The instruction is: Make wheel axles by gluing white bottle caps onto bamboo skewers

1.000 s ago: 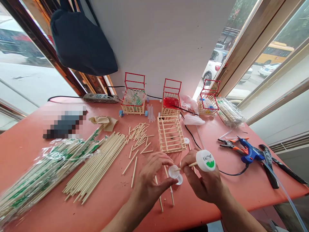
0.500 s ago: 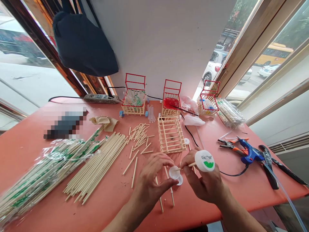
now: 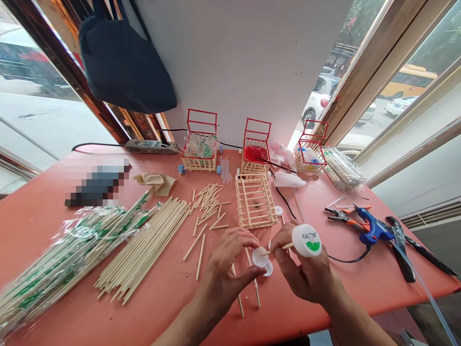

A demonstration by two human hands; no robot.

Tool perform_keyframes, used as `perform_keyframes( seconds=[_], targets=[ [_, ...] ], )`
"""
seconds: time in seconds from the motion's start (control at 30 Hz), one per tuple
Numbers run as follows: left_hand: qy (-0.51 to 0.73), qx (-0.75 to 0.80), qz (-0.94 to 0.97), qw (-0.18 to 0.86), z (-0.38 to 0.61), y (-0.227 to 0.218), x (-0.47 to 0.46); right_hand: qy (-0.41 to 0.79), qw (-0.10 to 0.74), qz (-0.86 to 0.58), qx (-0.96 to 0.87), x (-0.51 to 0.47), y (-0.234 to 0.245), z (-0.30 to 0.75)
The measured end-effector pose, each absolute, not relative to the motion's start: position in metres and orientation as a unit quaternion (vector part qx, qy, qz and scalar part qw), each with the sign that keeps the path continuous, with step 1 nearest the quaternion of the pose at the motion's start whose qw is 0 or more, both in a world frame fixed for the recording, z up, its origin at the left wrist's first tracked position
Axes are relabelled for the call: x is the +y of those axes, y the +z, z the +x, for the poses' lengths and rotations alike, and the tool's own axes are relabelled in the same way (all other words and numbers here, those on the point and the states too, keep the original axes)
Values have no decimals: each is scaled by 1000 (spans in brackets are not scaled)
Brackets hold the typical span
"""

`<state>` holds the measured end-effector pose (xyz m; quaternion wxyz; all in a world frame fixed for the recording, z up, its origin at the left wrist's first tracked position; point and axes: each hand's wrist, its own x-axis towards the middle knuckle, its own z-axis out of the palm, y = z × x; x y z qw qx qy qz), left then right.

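Observation:
Between the thumb and fingers of my left hand is a white plastic bottle cap, hollow side showing. My right hand grips a short wooden stick, which carries a second white cap with a green mark and print on its far end. The stick's other end meets the inside of the left cap. Another white cap lies just below, partly hidden by the left one. Loose sticks lie beneath my hands. Just beyond stands a wooden-stick frame.
Long sticks and a plastic-wrapped bundle cover the left of the table. Short cut sticks lie mid-table. A blue glue gun and pliers rest at right. Three red-trimmed stick carts, including one, stand behind.
The marked cap on the stick has shifted very slightly to the right with a small turn of my right hand. My left hand stays in place.

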<state>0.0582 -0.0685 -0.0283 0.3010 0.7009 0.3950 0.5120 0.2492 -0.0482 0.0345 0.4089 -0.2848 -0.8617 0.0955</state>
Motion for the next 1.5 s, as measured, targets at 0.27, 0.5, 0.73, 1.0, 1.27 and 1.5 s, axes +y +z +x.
perform_keyframes(
  seconds=[0.27, 0.5, 0.73, 1.0, 1.27, 1.5],
  targets=[
    [510, 403, 692, 313, 59, -29, -68, 95, 406, -287, -862, -49, 32, 252],
    [512, 396, 693, 317, 58, -29, -69, 91, 412, -278, -863, -48, 32, 250],
    [513, 403, 693, 307, 58, -27, -69, 85, 409, -284, -863, -50, 31, 250],
    [512, 397, 698, 304, 59, -28, -68, 93, 413, -284, -860, -50, 30, 251],
    [510, 390, 704, 304, 58, -28, -67, 108, 421, -283, -855, -50, 32, 249],
    [512, 391, 702, 304, 58, -28, -68, 106, 421, -285, -855, -50, 31, 249]
  ],
)
